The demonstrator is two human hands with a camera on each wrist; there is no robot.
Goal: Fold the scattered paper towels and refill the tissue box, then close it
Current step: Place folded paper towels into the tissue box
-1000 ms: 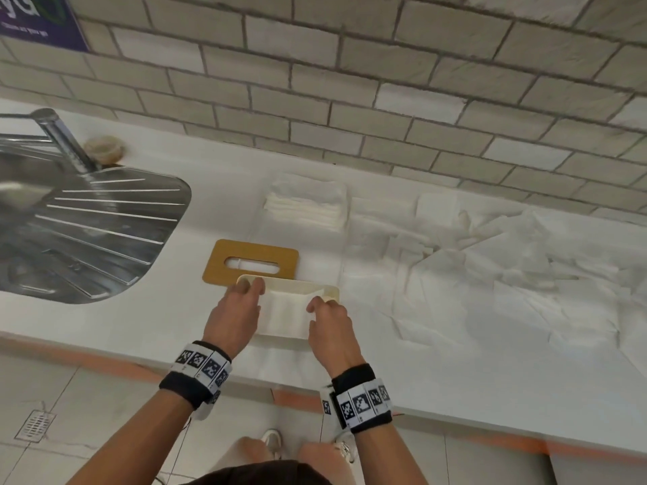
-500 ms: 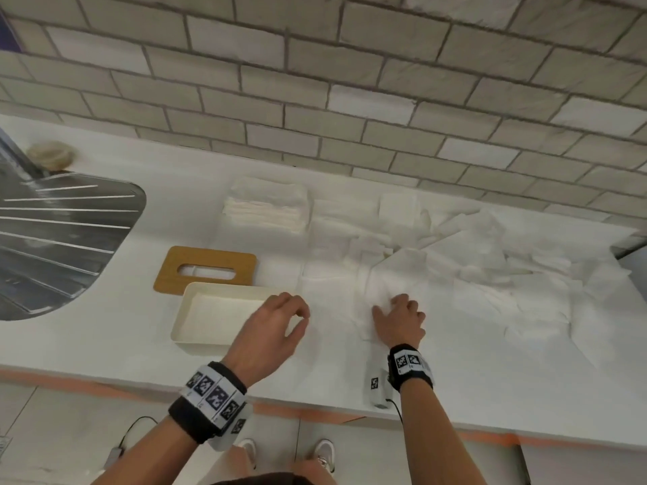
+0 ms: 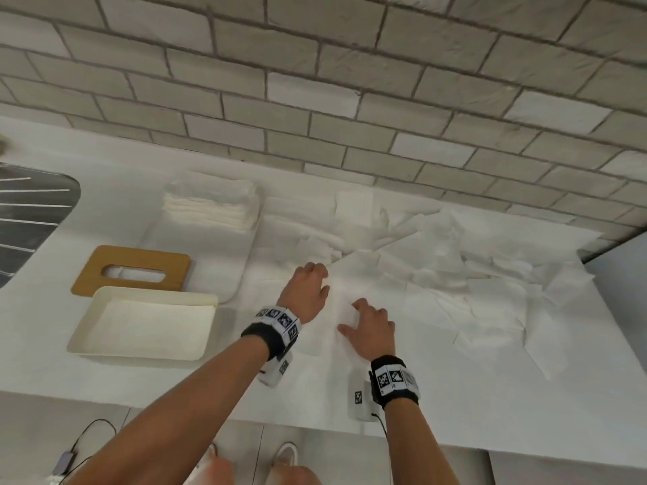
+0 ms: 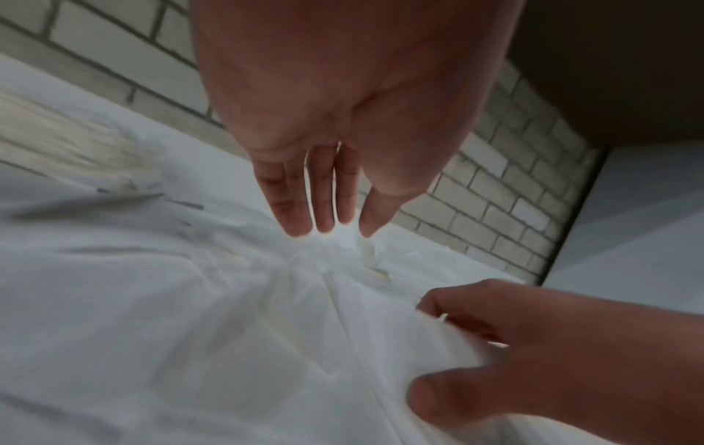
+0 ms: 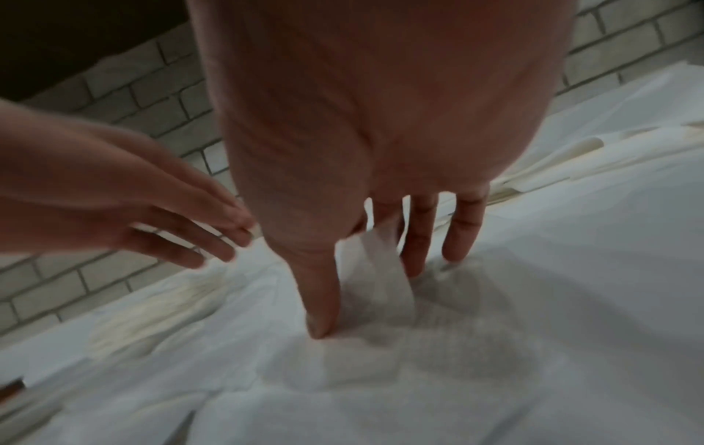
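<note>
Folding barely begun: tissue box (image 3: pixel 140 327) part-filled, lid (image 3: pixel 133 271) off; left hand (image 3: pixel 306 290) spread, right hand (image 3: pixel 371 329) pinching a loose paper towel (image 3: pixel 336 309).

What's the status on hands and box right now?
Left hand open over loose towels; right hand pinching one. Tissue box open, lid off. Nothing blocking.
</note>
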